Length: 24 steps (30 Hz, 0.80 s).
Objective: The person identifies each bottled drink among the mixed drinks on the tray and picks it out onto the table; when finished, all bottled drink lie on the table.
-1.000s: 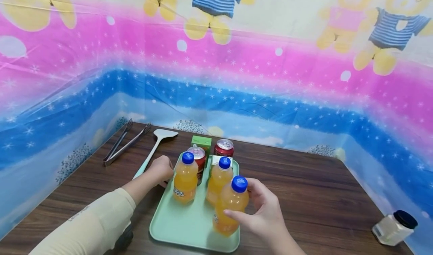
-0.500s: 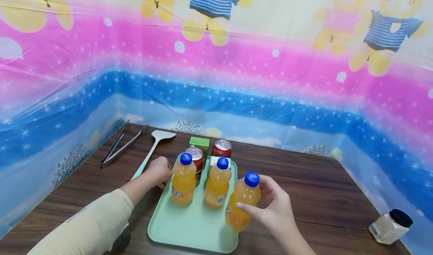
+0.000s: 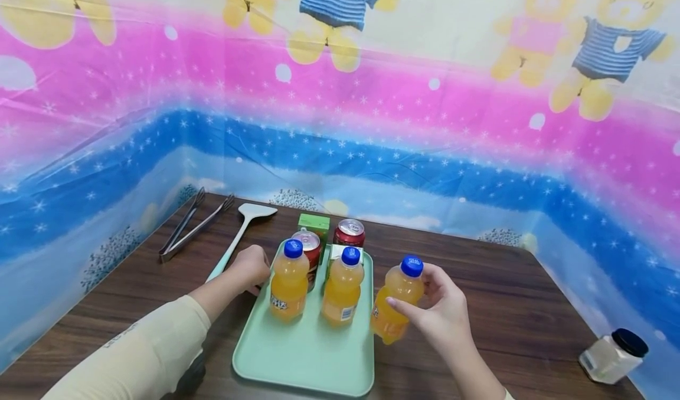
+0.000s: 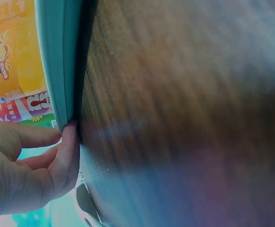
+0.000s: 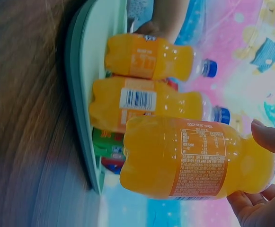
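Note:
My right hand (image 3: 443, 311) grips an orange soda bottle (image 3: 395, 300) with a blue cap near its neck. The bottle leans slightly, just off the right edge of the green tray (image 3: 303, 361). In the left wrist view, my left hand (image 4: 33, 165) pinches the tray's rim between thumb and fingers. Two more orange soda bottles, a left one (image 3: 289, 288) and a middle one (image 3: 342, 297), stand upright on the tray. Behind the left bottle stands a red can (image 3: 308, 243). A white-topped carton (image 3: 347, 251), mostly hidden, is behind the middle bottle.
A green carton (image 3: 313, 223) and another red can (image 3: 350, 232) stand at the tray's far end. Metal tongs (image 3: 193, 229) and a pale green spatula (image 3: 239, 238) lie to the left on the wooden table (image 3: 504, 300). A black-lidded jar (image 3: 611, 358) stands at right.
My right hand has carried its bottle from over the tray's front right part to the right and a little farther away, past the edge. My left hand stays at the tray rim.

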### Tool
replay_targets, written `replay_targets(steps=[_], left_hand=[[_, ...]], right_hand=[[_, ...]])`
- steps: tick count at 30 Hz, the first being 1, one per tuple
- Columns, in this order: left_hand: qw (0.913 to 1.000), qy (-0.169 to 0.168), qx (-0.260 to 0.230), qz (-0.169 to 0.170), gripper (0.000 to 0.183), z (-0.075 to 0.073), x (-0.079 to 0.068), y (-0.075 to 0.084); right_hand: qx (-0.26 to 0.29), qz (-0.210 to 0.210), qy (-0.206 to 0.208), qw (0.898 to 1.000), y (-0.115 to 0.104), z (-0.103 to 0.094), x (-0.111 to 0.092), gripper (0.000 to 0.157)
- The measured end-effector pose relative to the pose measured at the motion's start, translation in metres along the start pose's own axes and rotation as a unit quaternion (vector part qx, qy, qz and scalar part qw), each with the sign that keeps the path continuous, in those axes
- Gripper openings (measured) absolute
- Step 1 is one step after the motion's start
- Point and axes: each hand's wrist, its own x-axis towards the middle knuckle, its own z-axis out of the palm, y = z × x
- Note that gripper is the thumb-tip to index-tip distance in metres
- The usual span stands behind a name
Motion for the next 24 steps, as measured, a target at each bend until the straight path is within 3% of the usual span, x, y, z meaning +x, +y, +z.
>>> replay_targets(steps=[11,24], left_hand=[[1.0,-0.003,-0.006,-0.003,0.018,-0.001,0.0,-0.001],[1.0,-0.001,-0.003,-0.006,0.009,0.0,-0.002,0.002]], right_hand=[[-0.04,0.014,0.026,0.999,0.025,0.002,0.02,0.054],[-0.04,0.032,0.037,0.998,0.034,-0.001,0.037,0.053]])
